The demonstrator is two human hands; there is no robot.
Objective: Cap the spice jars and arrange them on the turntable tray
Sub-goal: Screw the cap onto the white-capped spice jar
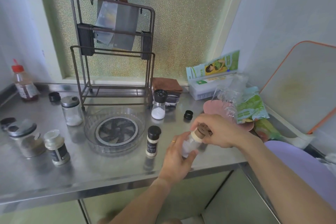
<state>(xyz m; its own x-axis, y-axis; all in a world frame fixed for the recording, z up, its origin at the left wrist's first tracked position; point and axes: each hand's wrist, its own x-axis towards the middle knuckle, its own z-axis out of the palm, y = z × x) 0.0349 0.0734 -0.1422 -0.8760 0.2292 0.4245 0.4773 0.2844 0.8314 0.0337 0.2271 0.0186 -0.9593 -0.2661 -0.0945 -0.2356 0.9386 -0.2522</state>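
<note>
My left hand [177, 158] grips a small glass jar [190, 143] of white powder, tilted, above the counter's front right. My right hand [220, 132] closes on its brown lid [202, 127] at the jar's tan neck. The clear turntable tray [91, 129] lies in the middle with nothing on it. A black-capped jar [152, 141] stands right of the tray, a black-topped grinder [159, 104] behind it. Left of the tray stand a metal-lidded jar [71, 110], an uncapped jar [56, 147] and a larger metal-lidded jar [27, 138]. Loose black caps [188, 114] [54, 96] lie on the counter.
A knife rack [112, 51] with cleavers stands behind the tray. A red-capped bottle [24, 83] is at the far left. Folded cloths [167, 85], a box [211, 85], a pink dish [211, 108] and green packets [252, 109] crowd the right. A cutting board [300, 87] leans at the right wall.
</note>
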